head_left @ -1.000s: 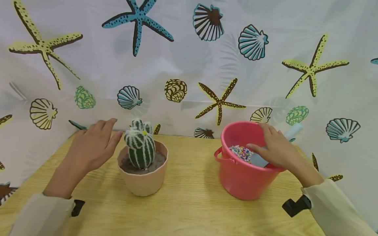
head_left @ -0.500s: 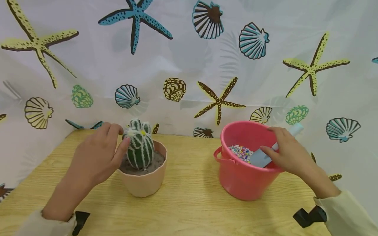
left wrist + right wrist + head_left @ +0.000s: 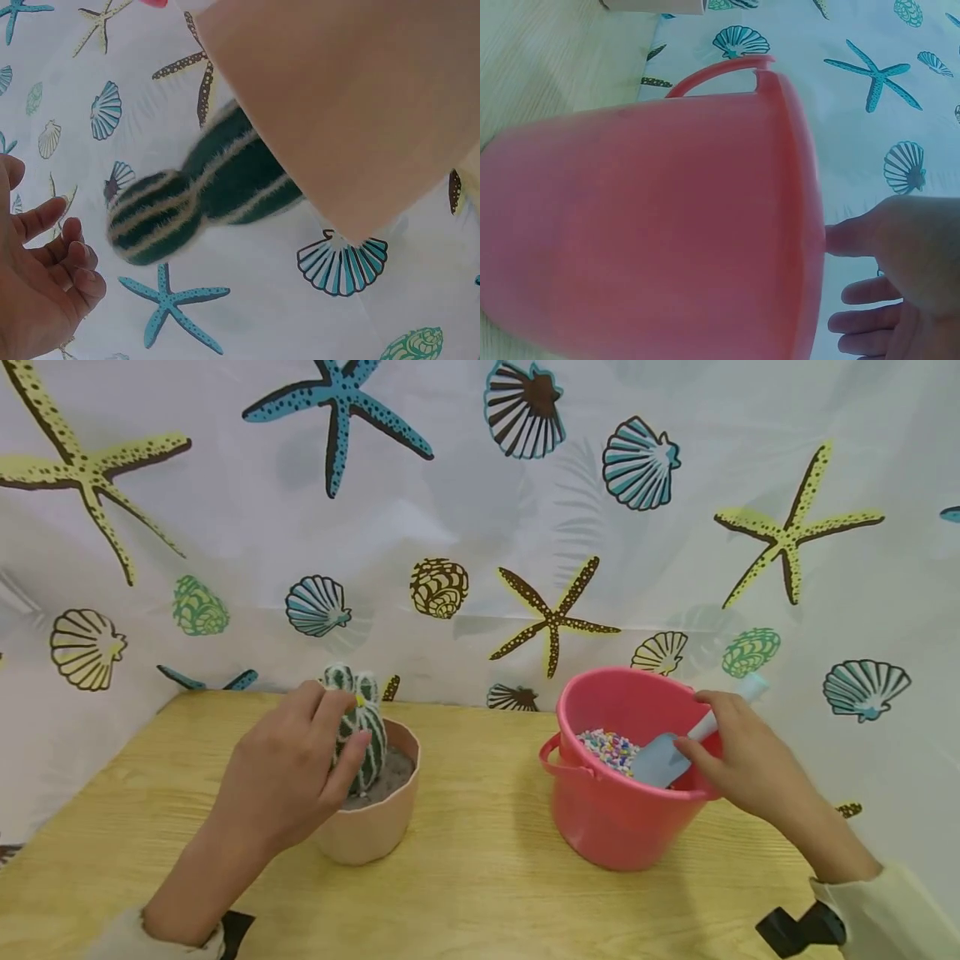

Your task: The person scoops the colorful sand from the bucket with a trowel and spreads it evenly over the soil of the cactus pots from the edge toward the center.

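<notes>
A green cactus with fuzzy white stripes [image 3: 369, 750] stands in a peach pot [image 3: 371, 835] of grey soil. My left hand [image 3: 281, 768] covers part of it in the head view. The left wrist view shows that hand's loosely bent fingers [image 3: 79, 262] apart from the cactus [image 3: 154, 217]. On the right, a pink bucket [image 3: 618, 827] contains small multicoloured beads [image 3: 609, 750] and a pale blue scoop [image 3: 660, 762], its handle slanting over the rim. Above that rim my right hand [image 3: 753, 768] hovers beside the handle, thumb and fingers spread; contact is unclear.
Both containers rest on a light wood-grain table [image 3: 480, 877], with a gap between them. A white cloth [image 3: 465, 510] printed with starfish and shells hangs behind and along the sides. The bucket's pink carry handle [image 3: 562, 764] hangs on its left side.
My left hand has moved right, from beside the cactus to in front of it. My right hand has shifted slightly right, uncovering more of the scoop. Pot and bucket stay in place.
</notes>
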Available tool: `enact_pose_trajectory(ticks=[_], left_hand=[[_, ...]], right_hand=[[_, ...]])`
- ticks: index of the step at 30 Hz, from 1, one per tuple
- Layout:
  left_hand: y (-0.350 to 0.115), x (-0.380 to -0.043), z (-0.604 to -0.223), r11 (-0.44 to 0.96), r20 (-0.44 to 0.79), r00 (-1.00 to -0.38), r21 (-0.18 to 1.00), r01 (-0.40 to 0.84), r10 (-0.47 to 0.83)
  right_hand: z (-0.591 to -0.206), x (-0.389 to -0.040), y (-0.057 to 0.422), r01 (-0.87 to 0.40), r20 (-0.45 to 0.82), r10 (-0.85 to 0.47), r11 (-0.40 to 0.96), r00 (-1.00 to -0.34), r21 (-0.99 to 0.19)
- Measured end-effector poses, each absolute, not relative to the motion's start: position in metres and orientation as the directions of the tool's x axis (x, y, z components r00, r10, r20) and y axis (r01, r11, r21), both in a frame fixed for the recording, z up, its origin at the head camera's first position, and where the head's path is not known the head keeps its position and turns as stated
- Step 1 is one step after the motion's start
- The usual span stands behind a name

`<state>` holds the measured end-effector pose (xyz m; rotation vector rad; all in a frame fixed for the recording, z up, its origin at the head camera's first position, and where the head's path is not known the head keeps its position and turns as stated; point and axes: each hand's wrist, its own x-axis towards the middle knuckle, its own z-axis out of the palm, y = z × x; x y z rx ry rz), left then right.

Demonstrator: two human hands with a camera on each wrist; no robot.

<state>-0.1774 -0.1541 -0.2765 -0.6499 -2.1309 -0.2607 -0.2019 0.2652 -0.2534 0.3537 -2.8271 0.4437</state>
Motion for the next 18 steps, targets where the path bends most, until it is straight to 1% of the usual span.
enact_pose_trajectory(ticks=[3,8,13,15,18], left_hand=[[-0.141,-0.175,-0.277,0.829,0.814,-0.45,-0.069,0.556,0.369],[-0.12,-0.176,-0.279,0.779,0.814,-0.43,-0.042,0.626,0.39],[-0.101,-0.181,-0.288,0.722,0.779,-0.462,0.017,0.691,0.424],[-0.094,-0.183,-0.293,0.717,0.753,-0.494,0.043,0.696,0.434],[-0.081,-0.188,-0.3,0.713,0.732,-0.524,0.076,0.697,0.434]], right_hand=[[-0.257,-0.2,0.267,-0.286,0.305,-0.203,0.923,-0.931,-0.259],[-0.262,-0.197,0.273,-0.292,0.356,-0.186,0.917,-0.916,-0.271],[-0.267,-0.196,0.282,-0.304,0.409,-0.168,0.907,-0.897,-0.293],[-0.268,-0.196,0.285,-0.308,0.429,-0.163,0.904,-0.888,-0.296],[-0.271,-0.196,0.289,-0.303,0.455,-0.145,0.906,-0.879,-0.297]])
